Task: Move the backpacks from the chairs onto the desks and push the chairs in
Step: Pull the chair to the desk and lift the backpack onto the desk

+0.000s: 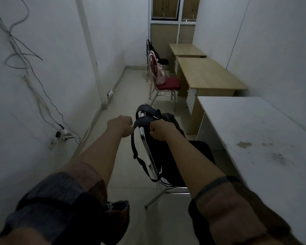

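Observation:
A black backpack [166, 156] rests on the nearest chair [168, 188], its straps looped over the chrome backrest. My right hand [160, 129] is closed on a strap at the top of the backrest. My left hand [121, 126] is a fist just left of the straps, touching or nearly touching them. Beside the chair on the right stands a white desk [254, 138]. Farther off, a pink backpack [160, 75] sits on a red-seated chair [168, 84] by a wooden desk [208, 75]. A third chair [153, 50] holds a dark backpack [157, 53] near the farthest desk [185, 49].
Cables and a power strip [64, 133] hang along the left wall, with another power strip [110, 93] lying on the floor. A narrow aisle of tiled floor [131, 96] runs between the left wall and the chairs. Cabinets [173, 20] close the far end.

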